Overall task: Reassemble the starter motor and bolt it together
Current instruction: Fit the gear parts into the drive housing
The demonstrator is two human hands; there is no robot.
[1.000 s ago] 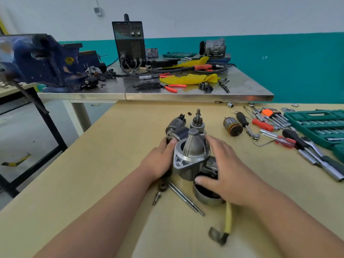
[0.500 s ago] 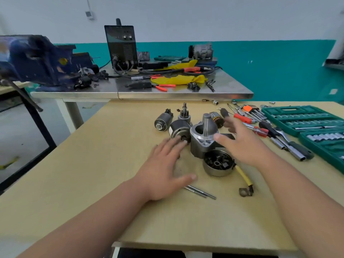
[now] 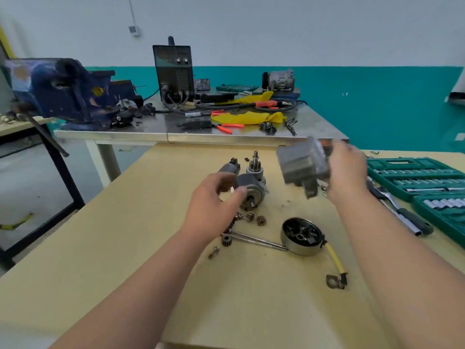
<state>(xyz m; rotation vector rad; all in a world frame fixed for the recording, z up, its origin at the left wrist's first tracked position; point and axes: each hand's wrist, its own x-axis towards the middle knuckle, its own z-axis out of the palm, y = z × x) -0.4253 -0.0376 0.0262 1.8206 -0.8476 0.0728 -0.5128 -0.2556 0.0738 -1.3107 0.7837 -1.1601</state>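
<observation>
On the tan wooden table [image 3: 125, 248], the left hand [image 3: 211, 205] curls around the dark motor body [image 3: 250, 186] at centre. To its right, the right hand [image 3: 348, 172] grips the blurred grey housing [image 3: 302, 165], lifted. The end cap [image 3: 302, 236] lies nearer.

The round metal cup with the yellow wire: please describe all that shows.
The cup is shallow, silver-grey metal, lying open side up on the wooden table. Dark parts ring a centre hole inside. A yellow wire leaves its right rim, ending in a dark lug. A thin rod reaches its left wall.
</observation>
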